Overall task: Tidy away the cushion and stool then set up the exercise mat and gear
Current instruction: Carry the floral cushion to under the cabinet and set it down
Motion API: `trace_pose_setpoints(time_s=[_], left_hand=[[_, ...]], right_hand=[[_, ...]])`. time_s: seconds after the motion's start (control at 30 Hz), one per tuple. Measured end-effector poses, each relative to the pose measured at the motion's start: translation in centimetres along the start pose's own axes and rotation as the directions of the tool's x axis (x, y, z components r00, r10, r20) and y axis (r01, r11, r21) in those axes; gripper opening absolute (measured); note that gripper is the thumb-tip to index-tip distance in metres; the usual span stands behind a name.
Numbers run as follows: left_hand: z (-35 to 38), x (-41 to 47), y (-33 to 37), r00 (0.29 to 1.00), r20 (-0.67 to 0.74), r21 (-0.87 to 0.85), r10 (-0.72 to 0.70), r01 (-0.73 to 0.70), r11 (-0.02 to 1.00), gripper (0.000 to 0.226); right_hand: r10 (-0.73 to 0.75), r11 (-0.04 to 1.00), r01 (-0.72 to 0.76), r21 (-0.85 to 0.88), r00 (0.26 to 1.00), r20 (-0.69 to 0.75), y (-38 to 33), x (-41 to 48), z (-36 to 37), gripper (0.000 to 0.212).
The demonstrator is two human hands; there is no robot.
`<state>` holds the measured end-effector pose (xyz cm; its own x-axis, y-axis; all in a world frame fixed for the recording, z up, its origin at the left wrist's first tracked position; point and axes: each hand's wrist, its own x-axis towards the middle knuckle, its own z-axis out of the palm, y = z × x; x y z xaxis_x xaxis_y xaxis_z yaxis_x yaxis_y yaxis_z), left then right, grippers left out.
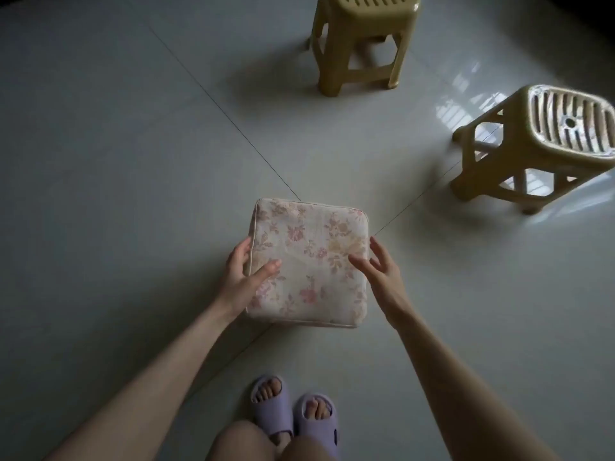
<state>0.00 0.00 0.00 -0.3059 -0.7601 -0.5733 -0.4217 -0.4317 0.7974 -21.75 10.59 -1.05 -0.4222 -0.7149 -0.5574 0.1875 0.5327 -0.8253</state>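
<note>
The left hand point(243, 277) grips the cushion point(312, 261) at its 9 o'clock edge, thumb laid across the flowered top and fingers curled round the side. The right hand point(379, 271) is open at the 3 o'clock edge, fingers spread and relaxed. Its fingertips lie at or just over the fabric, and I cannot tell whether they press on it. Both arms reach forward and down, nearly straight, and the wrists angle in toward the cushion from either side.

The cushion sits near the middle of the view, flat side up. It looks lifted off the floor point(133, 161) rather than resting on it, though that is a judgement from its shadow. A pair of slippers point(293, 417) on the person's feet shows at 6 o'clock.

A plastic stool point(362, 34) stands upright at 12 o'clock, well apart from the cushion. A second stool point(532, 141) is at 2 o'clock. It seems to lean, but that may be the wide lens.

The task looks barely begun. The cushion is in hand but not put away, neither stool is touched, and no mat or exercise gear shows in view.
</note>
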Motion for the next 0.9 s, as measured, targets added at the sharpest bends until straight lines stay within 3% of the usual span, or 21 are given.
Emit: trace_pose_setpoints(time_s=[0.07, 0.13, 0.2, 0.23, 0.33, 0.47, 0.63, 0.9], left_hand=[[0.6, 1.2, -1.2, 0.999, -0.029, 0.0, -0.014, 0.014, 1.0, 0.093], [0.8, 2.6, -2.9, 0.999, -0.008, 0.0, -0.04, 0.04, 0.999, 0.118], [1.1, 4.2, -4.6, 0.999, 0.001, -0.017, -0.037, 0.037, 0.999, 0.127], [0.9, 4.8, -5.0, 0.999, 0.006, -0.028, -0.042, 0.042, 0.999, 0.128], [1.3, 6.6, -6.7, 1.0, 0.017, -0.06, -0.004, 0.005, 0.998, 0.123], [1.4, 8.4, -8.7, 0.999, 0.015, -0.044, 0.037, -0.036, 0.998, 0.104], [0.9, 8.4, -8.8, 0.999, 0.019, -0.065, 0.049, -0.048, 0.997, 0.098], [-3.6, 0.2, -1.9, 0.994, -0.1, -0.06, 0.048, -0.055, 0.997, 0.097]], right_hand=[[0.0, 1.0, 0.0, 0.001, 1.0, -0.024, 1.3, 1.4, 0.0, 0.08], [0.008, 1.0, -0.009, -0.012, 1.0, -0.026, 3.1, 3.0, -0.1, 0.091], [0.004, 1.0, -0.004, -0.016, 1.0, -0.029, 4.7, 4.7, 0.1, 0.103], [0.003, 1.0, -0.003, 0.001, 1.0, -0.029, 5.0, 5.1, 0.1, 0.098], [-0.05, 0.998, 0.051, 0.047, 0.999, -0.02, 6.5, 6.9, 0.2, 0.078], [-0.016, 0.993, 0.016, 0.115, 1.0, 0.003, 8.6, 8.6, 0.5, 0.073], [-0.01, 0.991, 0.013, 0.136, 1.0, -0.022, 8.5, 8.6, 0.6, 0.065], [-0.061, 0.998, 0.061, 0.011, 0.997, 0.05, -2.1, 2.9, 2.2, 0.061]])
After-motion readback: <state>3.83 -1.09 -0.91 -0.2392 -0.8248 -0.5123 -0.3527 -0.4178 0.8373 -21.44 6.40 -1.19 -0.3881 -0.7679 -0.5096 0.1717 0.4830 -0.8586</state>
